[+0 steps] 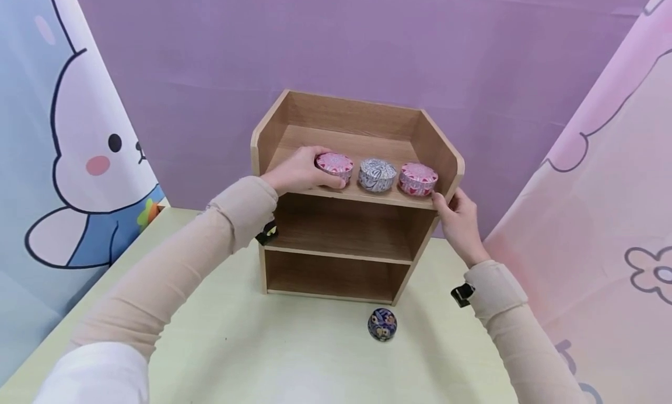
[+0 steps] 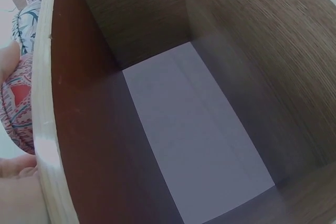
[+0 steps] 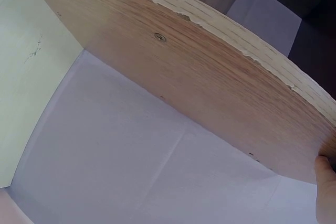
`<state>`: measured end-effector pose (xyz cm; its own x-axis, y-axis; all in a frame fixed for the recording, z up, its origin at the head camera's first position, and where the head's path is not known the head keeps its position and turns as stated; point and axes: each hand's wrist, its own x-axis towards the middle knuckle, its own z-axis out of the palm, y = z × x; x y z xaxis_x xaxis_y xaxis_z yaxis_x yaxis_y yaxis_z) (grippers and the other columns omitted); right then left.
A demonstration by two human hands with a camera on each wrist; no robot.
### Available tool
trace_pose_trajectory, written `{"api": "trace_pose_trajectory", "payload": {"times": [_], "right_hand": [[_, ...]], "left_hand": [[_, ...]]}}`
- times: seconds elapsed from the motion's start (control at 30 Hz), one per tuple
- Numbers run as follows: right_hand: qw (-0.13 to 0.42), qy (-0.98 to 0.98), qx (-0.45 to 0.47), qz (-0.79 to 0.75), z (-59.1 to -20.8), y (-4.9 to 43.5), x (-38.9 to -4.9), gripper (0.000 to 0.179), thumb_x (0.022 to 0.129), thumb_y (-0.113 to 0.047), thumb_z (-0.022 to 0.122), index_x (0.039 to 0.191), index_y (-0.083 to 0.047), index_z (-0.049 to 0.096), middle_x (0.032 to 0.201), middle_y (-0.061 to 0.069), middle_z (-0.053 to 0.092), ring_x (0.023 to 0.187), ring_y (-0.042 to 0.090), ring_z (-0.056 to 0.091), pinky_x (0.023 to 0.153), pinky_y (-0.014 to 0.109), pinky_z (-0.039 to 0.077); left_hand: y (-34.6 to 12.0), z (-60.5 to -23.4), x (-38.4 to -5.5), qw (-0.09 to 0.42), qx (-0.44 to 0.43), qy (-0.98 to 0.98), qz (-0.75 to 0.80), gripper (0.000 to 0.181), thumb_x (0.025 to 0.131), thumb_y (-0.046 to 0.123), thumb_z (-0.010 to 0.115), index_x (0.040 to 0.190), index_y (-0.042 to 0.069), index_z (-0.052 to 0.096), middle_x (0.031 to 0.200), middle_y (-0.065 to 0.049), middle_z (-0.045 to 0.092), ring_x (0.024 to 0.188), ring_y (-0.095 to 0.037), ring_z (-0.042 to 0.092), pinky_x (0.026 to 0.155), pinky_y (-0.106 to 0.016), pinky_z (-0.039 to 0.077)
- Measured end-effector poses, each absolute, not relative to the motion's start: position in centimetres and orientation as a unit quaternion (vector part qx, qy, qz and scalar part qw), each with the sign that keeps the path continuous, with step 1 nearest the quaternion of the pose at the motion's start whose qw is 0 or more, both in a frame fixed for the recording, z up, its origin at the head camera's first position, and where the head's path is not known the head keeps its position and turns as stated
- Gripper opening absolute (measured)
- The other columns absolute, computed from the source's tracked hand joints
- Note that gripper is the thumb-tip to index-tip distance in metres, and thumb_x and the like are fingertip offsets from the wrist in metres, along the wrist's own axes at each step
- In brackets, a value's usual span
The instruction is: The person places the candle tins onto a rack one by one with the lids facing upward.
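Left hand (image 1: 301, 171) grips pink tin (image 1: 336, 164); screw (image 3: 160, 37) in shelf (image 3: 210, 80) — right wrist view only.

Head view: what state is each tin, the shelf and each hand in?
Left pink tin: closed, upright, gripped.
Grey tin: closed, upright, untouched.
Right pink tin: closed, upright.
Blue tin: closed, on the table.
Shelf: upright, open-fronted.
Left hand: grips left pink tin.
Right hand: grips the shelf's side.

L hand (image 1: 300, 169) arnd pink tin (image 1: 336, 164)
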<state>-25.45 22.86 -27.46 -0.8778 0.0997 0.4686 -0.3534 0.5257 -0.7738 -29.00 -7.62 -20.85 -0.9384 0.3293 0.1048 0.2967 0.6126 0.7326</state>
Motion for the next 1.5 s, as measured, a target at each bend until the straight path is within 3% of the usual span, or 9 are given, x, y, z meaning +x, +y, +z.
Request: {"api": "trace_pose_trajectory", "payload": {"times": [0.33,0.73,1.0,1.2,1.5], "right_hand": [[0.231,-0.844,0.073,0.478,-27.5,23.0,-25.5,0.035,0.092,-0.029,0.049,0.118,-0.006,0.056,0.093,0.004,0.061,0.079,-0.001,0.055,0.067,0.012,0.047],[0.233,-0.842,0.078,0.480,-25.9,21.8,-23.6,0.031,0.093,-0.019,0.048,0.112,0.004,0.056,0.079,-0.013,0.055,0.073,-0.004,0.053,0.064,0.010,0.046],[0.231,-0.843,0.083,0.478,-27.1,22.7,-25.2,0.033,0.093,-0.022,0.048,0.116,0.000,0.055,0.087,-0.005,0.059,0.076,-0.004,0.054,0.065,0.010,0.046],[0.233,-0.842,0.081,0.481,-27.5,22.9,-25.4,0.033,0.092,-0.026,0.049,0.115,-0.003,0.056,0.086,-0.005,0.059,0.076,-0.003,0.054,0.065,0.011,0.047],[0.238,-0.837,0.082,0.486,-26.2,22.1,-24.2,0.030,0.092,-0.018,0.049,0.110,0.004,0.056,0.077,-0.014,0.055,0.072,-0.004,0.052,0.063,0.010,0.045]], "left_hand": [[-7.5,-20.8,-28.7,0.020,0.176,0.899,0.400,0.079,0.070,0.036,0.075,0.135,0.011,0.039,0.123,-0.007,0.052,0.107,-0.018,0.049,0.098,-0.034,0.038],[-7.9,-21.5,-28.7,-0.007,0.181,0.870,0.458,0.082,0.070,0.034,0.076,0.138,0.009,0.036,0.135,-0.005,0.045,0.118,-0.015,0.045,0.104,-0.032,0.034],[-8.5,-22.0,-28.4,-0.028,0.195,0.830,0.522,0.065,0.080,0.025,0.068,0.135,0.008,0.039,0.136,-0.004,0.046,0.127,-0.016,0.041,0.107,-0.030,0.032],[-8.6,-22.3,-27.5,-0.082,0.212,0.794,0.563,0.054,0.084,0.017,0.063,0.132,0.006,0.042,0.134,-0.009,0.047,0.125,-0.018,0.043,0.106,-0.029,0.034],[-8.3,-22.2,-26.1,-0.234,0.259,0.735,0.582,0.040,0.081,0.004,0.064,0.119,-0.002,0.053,0.123,-0.015,0.053,0.119,-0.019,0.048,0.104,-0.025,0.037]]}}
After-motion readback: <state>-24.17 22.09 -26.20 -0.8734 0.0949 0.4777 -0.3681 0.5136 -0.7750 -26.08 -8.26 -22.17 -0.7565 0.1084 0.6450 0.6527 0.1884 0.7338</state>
